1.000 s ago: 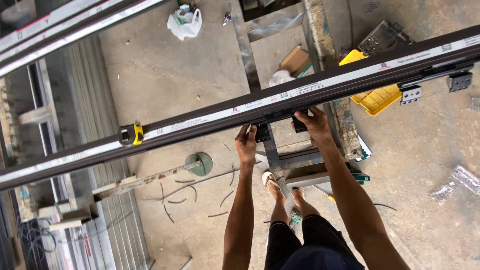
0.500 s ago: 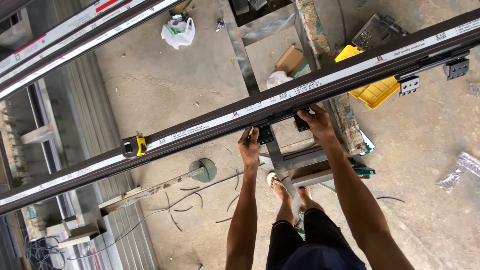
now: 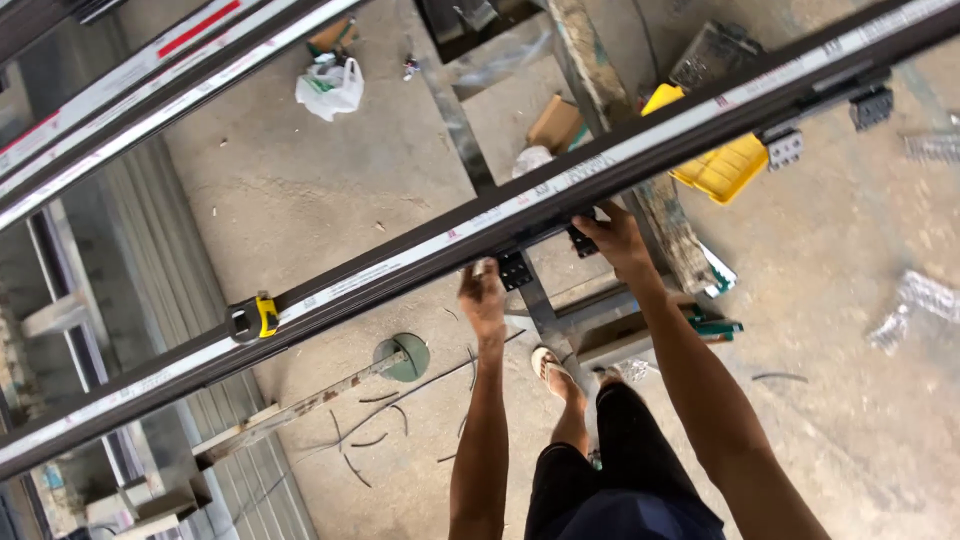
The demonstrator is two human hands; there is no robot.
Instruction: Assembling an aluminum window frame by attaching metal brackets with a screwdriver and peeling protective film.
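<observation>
Dark aluminium frame profile (image 3: 400, 275) runs diagonally from lower left to upper right, with two grey brackets (image 3: 785, 148) already sitting on its far right stretch; two black brackets (image 3: 515, 270) at mid-length look only part-seated, so fitting appears unfinished. Left hand (image 3: 483, 297) is closed, pressing just beside the nearer black bracket under the profile; right hand (image 3: 610, 240) is curled around the other, its fingers touching the profile's lower edge. A yellow tape measure (image 3: 265, 313) is clipped on further left.
</observation>
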